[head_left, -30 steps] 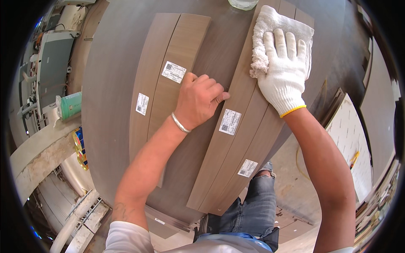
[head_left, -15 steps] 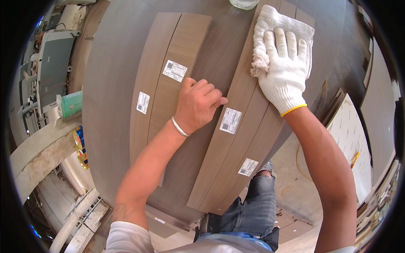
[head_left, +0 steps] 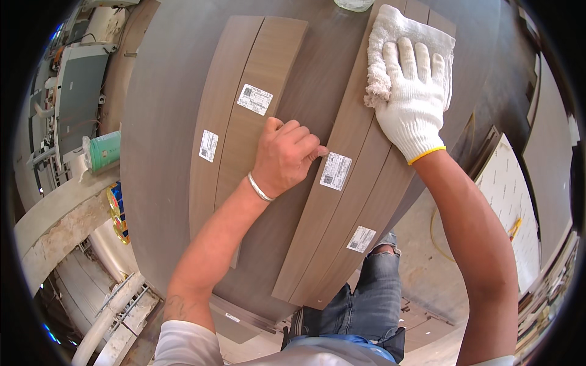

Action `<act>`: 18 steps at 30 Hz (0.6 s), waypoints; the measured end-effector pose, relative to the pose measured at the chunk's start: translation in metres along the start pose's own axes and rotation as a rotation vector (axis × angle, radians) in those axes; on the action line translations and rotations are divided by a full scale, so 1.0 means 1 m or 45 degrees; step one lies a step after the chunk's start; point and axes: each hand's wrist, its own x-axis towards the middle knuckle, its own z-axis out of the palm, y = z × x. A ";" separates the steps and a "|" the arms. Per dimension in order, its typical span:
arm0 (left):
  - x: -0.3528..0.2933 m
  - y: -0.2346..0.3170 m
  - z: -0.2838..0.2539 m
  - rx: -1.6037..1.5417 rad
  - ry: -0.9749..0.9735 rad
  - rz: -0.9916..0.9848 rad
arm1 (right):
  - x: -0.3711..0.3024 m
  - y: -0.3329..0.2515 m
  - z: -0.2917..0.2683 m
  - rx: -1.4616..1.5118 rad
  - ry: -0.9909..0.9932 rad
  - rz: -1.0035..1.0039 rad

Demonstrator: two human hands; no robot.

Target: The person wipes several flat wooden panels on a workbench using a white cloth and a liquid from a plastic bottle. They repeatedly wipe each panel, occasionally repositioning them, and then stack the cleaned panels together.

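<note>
My left hand, bare with a silver bracelet, is curled into a fist. Its thumb points right, against the left edge of the right-hand group of brown wood-grain boards, close to a white printed label. I see nothing in its fingers. My right hand wears a white knit glove with a yellow cuff edge. It lies flat, fingers stretched, over a white fluffy cloth at the far end of these boards. Left of my fist lies another pair of boards with labels.
The boards lie on a large dark grey-brown surface. A clear container stands at its far edge. To the left are a green cylinder and grey machinery. White sheets and stacked panels lean on the right.
My left fist has slid slightly nearer to me along the board edge, closer to the label. My right hand stays on the cloth; the whole view has shifted a little.
</note>
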 end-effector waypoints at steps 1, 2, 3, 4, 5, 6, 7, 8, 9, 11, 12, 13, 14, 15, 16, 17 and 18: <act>-0.003 0.002 -0.001 -0.004 -0.008 -0.006 | 0.000 0.000 -0.001 0.004 -0.003 -0.001; -0.006 0.003 -0.002 -0.006 -0.018 -0.011 | 0.000 0.000 -0.001 0.009 -0.005 0.000; -0.008 0.004 -0.002 -0.009 -0.016 -0.015 | 0.000 -0.001 0.000 0.005 -0.004 0.000; -0.011 0.005 -0.003 -0.011 -0.013 -0.020 | 0.001 -0.001 0.001 0.001 -0.004 -0.001; -0.012 0.006 -0.003 -0.016 -0.011 -0.019 | 0.000 0.001 0.002 -0.007 -0.003 0.003; -0.014 0.007 -0.004 -0.012 -0.029 -0.016 | 0.000 0.001 0.003 -0.007 -0.001 0.008; -0.016 0.009 -0.005 -0.007 -0.047 -0.013 | 0.000 0.002 0.003 -0.006 0.000 0.014; -0.020 0.011 -0.007 0.001 -0.064 -0.014 | 0.000 0.001 0.004 -0.003 0.004 0.015; -0.023 0.012 -0.007 0.001 -0.070 -0.019 | -0.001 0.001 0.004 -0.003 0.002 0.013; -0.030 0.015 -0.008 0.001 -0.081 -0.029 | 0.000 0.000 0.004 -0.003 -0.002 0.011; -0.032 0.016 -0.008 -0.005 -0.069 -0.034 | -0.001 0.000 0.003 0.002 -0.015 0.009; -0.033 0.016 -0.007 -0.012 -0.056 -0.038 | -0.001 0.000 0.001 0.007 -0.028 0.007; -0.031 0.017 -0.008 -0.017 -0.042 -0.041 | 0.000 0.000 0.000 0.012 -0.038 0.006; -0.028 0.016 -0.007 -0.010 -0.010 -0.047 | 0.001 0.000 0.000 0.018 -0.021 0.003; -0.022 0.012 -0.005 -0.004 0.022 -0.052 | 0.001 0.001 0.002 0.023 -0.005 0.001; -0.015 0.009 -0.002 -0.003 0.052 -0.058 | 0.000 0.000 0.002 0.026 0.006 0.000; -0.008 0.006 0.000 -0.002 0.068 -0.056 | 0.000 0.001 0.002 0.027 0.014 -0.003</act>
